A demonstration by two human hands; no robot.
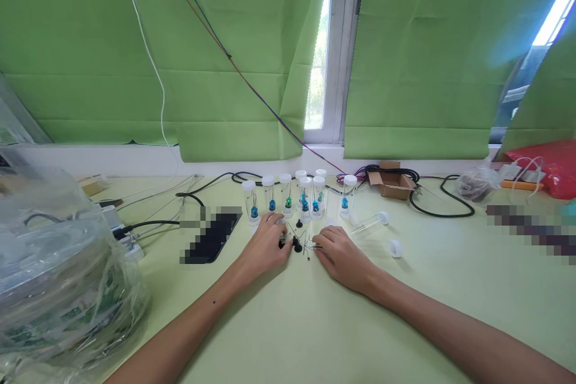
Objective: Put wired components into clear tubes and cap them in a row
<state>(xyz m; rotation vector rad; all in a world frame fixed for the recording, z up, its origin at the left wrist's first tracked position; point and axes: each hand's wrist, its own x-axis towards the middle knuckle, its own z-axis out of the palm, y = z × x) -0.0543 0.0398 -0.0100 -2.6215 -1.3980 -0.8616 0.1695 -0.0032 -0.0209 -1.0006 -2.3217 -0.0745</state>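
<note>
My left hand (266, 242) rests on the pale green table (288, 324), fingers curled in a pinch on a small black part (297, 245). My right hand (338, 251) lies opposite, fingers closed on thin wire leads (310, 246). Just beyond both hands stands a row of several clear vials (288, 195) with white caps, each holding a blue or green bead. An open vial (368, 223) lies on its side to the right, its white cap (395, 248) loose beside it.
A black phone (211, 238) lies left of my hands. A clear plastic bag of parts (58, 276) fills the near left. Black cables (432, 201) and a small cardboard box (392, 185) sit by the window. A red bag (546, 167) is far right.
</note>
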